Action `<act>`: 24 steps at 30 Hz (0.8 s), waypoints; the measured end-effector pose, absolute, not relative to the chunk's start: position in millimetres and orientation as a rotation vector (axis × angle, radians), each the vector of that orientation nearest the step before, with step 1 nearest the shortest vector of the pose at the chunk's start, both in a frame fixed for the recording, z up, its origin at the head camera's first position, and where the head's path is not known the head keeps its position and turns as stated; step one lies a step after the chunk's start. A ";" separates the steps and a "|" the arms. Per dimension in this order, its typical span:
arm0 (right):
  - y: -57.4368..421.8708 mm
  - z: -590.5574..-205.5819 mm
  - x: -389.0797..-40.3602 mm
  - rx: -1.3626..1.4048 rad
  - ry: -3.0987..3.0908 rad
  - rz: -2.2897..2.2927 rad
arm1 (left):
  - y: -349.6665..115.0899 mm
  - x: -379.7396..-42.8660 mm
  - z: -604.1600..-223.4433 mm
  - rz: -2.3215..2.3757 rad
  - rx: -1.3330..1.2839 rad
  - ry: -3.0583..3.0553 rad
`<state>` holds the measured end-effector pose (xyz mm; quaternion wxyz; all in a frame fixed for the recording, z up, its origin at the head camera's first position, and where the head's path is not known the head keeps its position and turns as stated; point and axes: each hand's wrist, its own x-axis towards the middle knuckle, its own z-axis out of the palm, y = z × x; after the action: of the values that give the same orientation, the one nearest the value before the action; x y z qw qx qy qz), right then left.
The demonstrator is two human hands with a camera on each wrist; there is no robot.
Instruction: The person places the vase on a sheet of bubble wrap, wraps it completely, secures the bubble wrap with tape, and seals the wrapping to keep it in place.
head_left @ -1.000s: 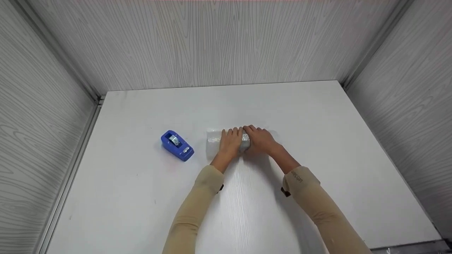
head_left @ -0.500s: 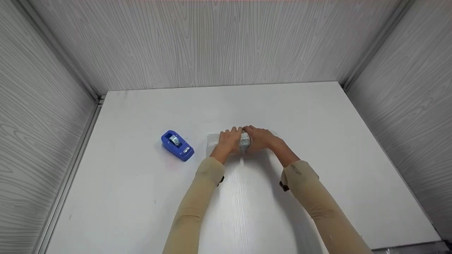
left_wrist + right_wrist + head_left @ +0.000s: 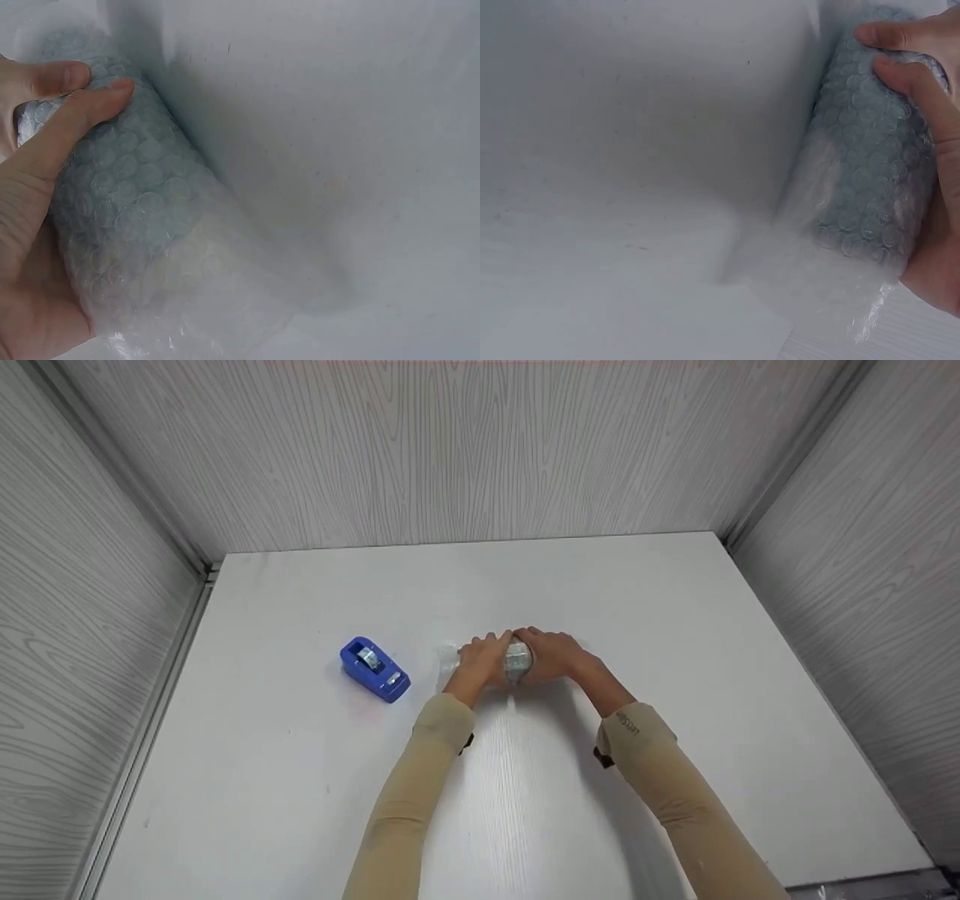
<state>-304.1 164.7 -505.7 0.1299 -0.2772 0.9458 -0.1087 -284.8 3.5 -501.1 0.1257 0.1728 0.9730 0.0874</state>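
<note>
The left hand [image 3: 482, 658] and right hand [image 3: 553, 655] are curling round the bubble-wrapped roll [image 3: 517, 661] near mid-worktop [image 3: 480, 810]; should either grip be slackening, the wrap could be springing loose. Its long axis is running left to right, one filmy end [image 3: 448, 660] pointing toward the blue tape dispenser [image 3: 375, 669], the other pointing right.

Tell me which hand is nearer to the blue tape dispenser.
The left hand: it lies between the tape dispenser and the right hand. Both grip the bubble-wrapped bundle.
</note>
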 end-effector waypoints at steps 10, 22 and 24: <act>169.5 -507.8 -301.8 -0.871 2.775 -0.313 | 0.9 -283.9 -498.9 0.231 0.572 2.808; 173.6 -499.3 -300.3 -0.742 2.586 -0.386 | -4.3 -284.1 -485.6 0.333 0.585 2.576; 173.1 -498.4 -300.3 -0.734 2.578 -0.383 | -4.3 -284.4 -483.9 0.332 0.573 2.559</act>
<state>-300.3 173.1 -498.4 0.2152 -0.2648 0.9298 -0.1379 -284.4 -4.3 -483.9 0.2464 0.2102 0.9383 0.1217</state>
